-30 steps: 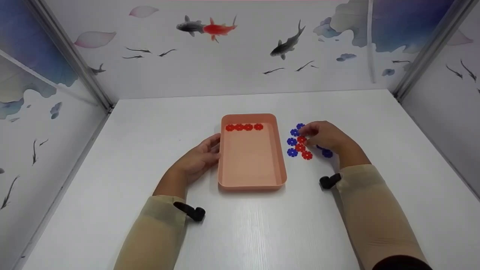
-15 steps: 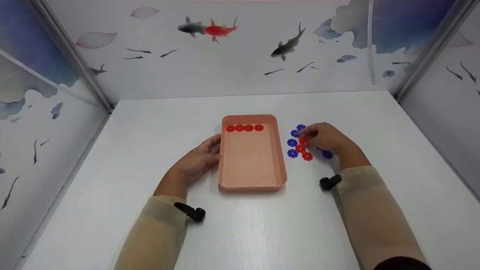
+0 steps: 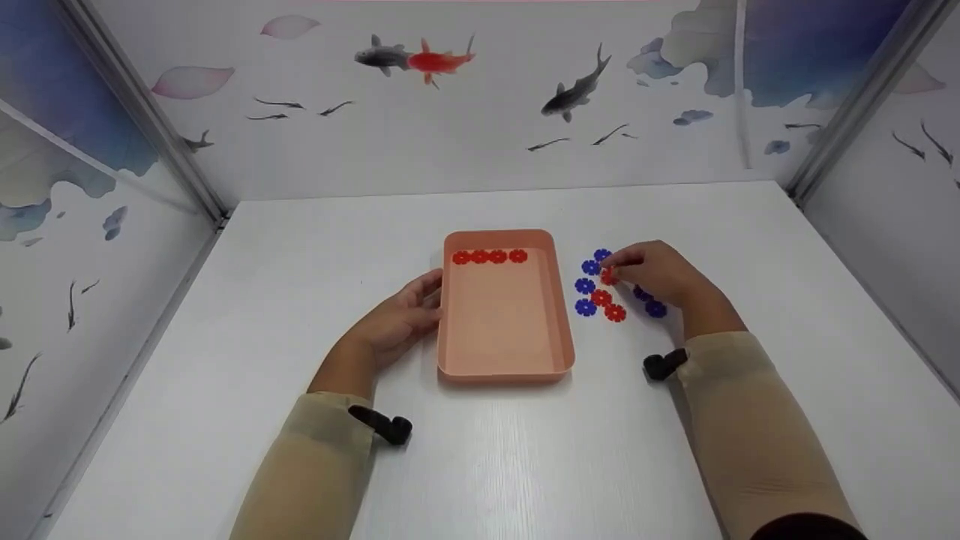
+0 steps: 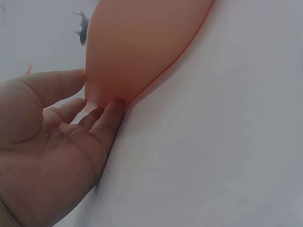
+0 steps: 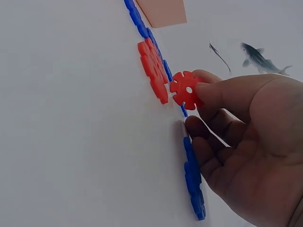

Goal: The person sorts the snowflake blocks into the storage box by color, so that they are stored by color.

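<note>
My right hand (image 3: 660, 274) pinches a red snowflake disc (image 5: 183, 90) between thumb and forefinger, tilted up off the table beside the other discs. Its slotted round edge and centre hole show in the right wrist view. Near it lie loose red discs (image 3: 615, 313) and several blue discs (image 3: 585, 286). My left hand (image 3: 397, 319) rests its fingertips and thumb against the outer left wall of a shallow pink-orange tray (image 3: 506, 375). Inside the tray, several red discs (image 3: 480, 256) form a row along the far end.
The white table (image 3: 495, 465) is bordered by a back wall (image 3: 480, 142) printed with fish, and by side panels. Two blue discs (image 3: 655, 308) lie under and just right of my right hand's wrist side.
My right hand has lifted slightly and shifted a little right, raising the pinched red disc at its edge. My left hand and the tray stay put.
</note>
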`<act>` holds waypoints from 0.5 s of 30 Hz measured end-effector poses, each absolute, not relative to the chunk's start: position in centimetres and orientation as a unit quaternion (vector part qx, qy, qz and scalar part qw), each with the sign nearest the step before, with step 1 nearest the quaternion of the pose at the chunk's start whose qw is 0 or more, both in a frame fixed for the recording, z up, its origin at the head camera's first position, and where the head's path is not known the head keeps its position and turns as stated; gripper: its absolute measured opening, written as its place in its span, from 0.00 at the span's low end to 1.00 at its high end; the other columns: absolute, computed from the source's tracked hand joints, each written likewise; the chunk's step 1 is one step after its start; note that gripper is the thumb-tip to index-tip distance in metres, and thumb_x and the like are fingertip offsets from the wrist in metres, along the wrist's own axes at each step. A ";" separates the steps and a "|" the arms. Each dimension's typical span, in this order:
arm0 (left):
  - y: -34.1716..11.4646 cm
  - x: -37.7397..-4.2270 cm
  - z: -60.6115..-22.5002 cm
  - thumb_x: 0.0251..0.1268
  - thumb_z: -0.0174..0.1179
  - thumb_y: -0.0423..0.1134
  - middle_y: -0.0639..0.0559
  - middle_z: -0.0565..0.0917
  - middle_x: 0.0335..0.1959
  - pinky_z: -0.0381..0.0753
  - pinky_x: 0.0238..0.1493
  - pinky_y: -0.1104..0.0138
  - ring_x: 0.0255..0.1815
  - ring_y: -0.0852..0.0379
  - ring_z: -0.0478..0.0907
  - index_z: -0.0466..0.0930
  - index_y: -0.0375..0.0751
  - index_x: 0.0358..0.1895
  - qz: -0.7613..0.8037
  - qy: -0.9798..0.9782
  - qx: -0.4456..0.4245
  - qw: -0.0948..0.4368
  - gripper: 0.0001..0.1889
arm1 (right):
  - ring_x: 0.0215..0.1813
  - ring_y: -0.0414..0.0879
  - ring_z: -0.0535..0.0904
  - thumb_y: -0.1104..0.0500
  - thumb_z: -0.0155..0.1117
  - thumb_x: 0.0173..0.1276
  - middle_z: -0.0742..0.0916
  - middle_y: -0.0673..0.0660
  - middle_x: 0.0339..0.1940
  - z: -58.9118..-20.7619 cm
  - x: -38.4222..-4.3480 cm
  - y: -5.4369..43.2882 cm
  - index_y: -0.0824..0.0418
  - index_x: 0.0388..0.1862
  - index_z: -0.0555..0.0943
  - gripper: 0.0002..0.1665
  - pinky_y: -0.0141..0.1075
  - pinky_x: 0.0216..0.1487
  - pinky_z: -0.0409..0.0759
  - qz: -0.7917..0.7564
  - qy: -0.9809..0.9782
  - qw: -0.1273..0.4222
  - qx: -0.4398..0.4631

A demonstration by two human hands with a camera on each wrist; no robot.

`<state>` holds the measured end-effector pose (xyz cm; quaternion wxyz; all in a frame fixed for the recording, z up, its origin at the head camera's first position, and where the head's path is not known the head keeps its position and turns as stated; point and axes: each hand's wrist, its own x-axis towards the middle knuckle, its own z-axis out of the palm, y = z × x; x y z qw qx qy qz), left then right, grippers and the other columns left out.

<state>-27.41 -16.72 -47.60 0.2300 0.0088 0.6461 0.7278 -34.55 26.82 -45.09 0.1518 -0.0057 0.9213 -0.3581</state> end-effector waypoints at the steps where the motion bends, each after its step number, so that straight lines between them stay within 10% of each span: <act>1: -16.7 -27.4 -47.6 0.73 0.68 0.33 0.61 0.63 0.86 0.70 0.83 0.59 0.87 0.60 0.61 0.59 0.59 0.86 0.727 0.647 0.009 0.230 0.43 | 0.68 0.58 0.76 0.49 0.61 0.82 0.84 0.58 0.67 -44.9 -34.5 26.8 0.44 0.65 0.85 0.17 0.60 0.77 0.76 -0.364 0.919 0.150 0.002; 15: -16.7 -27.5 -47.6 0.72 0.68 0.33 0.63 0.63 0.86 0.69 0.84 0.60 0.87 0.61 0.60 0.60 0.62 0.85 0.724 0.651 0.001 0.228 0.43 | 0.68 0.57 0.82 0.46 0.65 0.81 0.87 0.53 0.64 -41.1 -33.4 22.6 0.43 0.64 0.86 0.17 0.57 0.79 0.75 -0.494 0.861 0.123 -0.011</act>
